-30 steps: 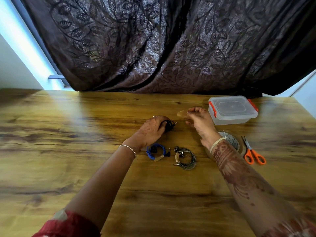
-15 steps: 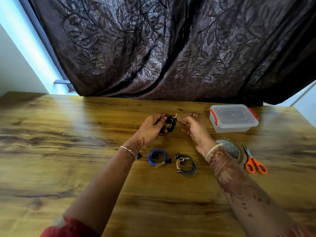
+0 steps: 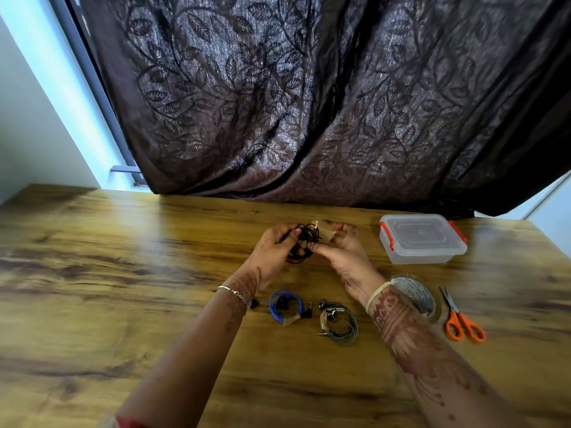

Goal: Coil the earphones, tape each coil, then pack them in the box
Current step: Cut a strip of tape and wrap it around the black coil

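Note:
My left hand grips a coil of black earphones just above the wooden table. My right hand pinches a short strip of clear tape against the coil's right side. A blue earphone coil with a tape band lies on the table nearer me. Beside it on the right lies a grey earphone coil, also taped. The clear plastic box with red clips stands to the right with its lid on.
A roll of clear tape lies partly under my right wrist. Orange-handled scissors lie to its right. A dark leaf-patterned curtain hangs behind the table's far edge.
My left hand has lifted the black coil off the table. My right hand has brought the tape strip from the right up against the coil.

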